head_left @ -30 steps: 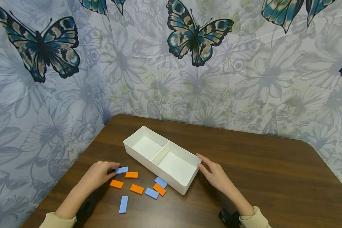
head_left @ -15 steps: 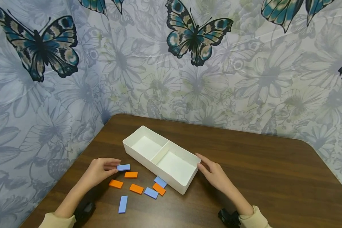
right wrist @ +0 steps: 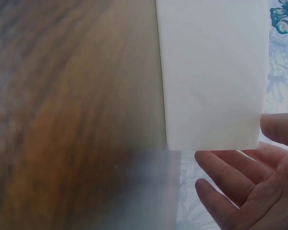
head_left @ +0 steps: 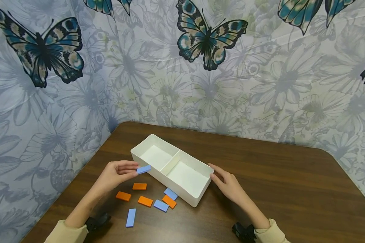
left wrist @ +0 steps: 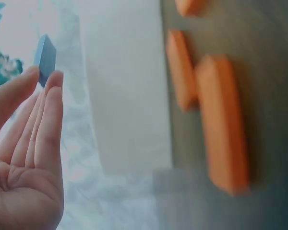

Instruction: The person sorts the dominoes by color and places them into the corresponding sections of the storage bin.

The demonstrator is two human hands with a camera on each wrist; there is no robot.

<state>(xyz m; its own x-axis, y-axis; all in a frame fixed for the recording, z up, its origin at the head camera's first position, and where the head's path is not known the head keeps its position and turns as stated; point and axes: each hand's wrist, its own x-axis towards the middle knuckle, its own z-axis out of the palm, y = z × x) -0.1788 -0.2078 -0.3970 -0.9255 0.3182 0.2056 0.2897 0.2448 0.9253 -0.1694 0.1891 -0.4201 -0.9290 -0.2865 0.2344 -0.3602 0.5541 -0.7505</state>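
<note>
Between thumb and fingertips, my left hand [head_left: 119, 172] pinches a small flat blue block [head_left: 144, 169], raised off the table by the near side of a white two-compartment box [head_left: 179, 185]. In the left wrist view the block [left wrist: 46, 58] sticks up past the fingertips, and the other fingers are extended. My right hand [head_left: 228, 185] touches the right end of the box with relaxed fingers and thumb. In the right wrist view the thumb [right wrist: 278, 127] lies at the box's edge, with the fingers beside its end. No blocks are visible inside the box.
Several orange blocks [head_left: 145, 201] and blue blocks [head_left: 131, 218] lie on the brown table [head_left: 276, 179] in front of the box. One orange block [head_left: 169, 201] touches blue ones near the box wall. A butterfly-patterned cloth [head_left: 170, 91] hangs behind the table.
My left hand has lifted the blue block from the table and carried it right and away from me, toward the box. The right hand and the box have stayed put.
</note>
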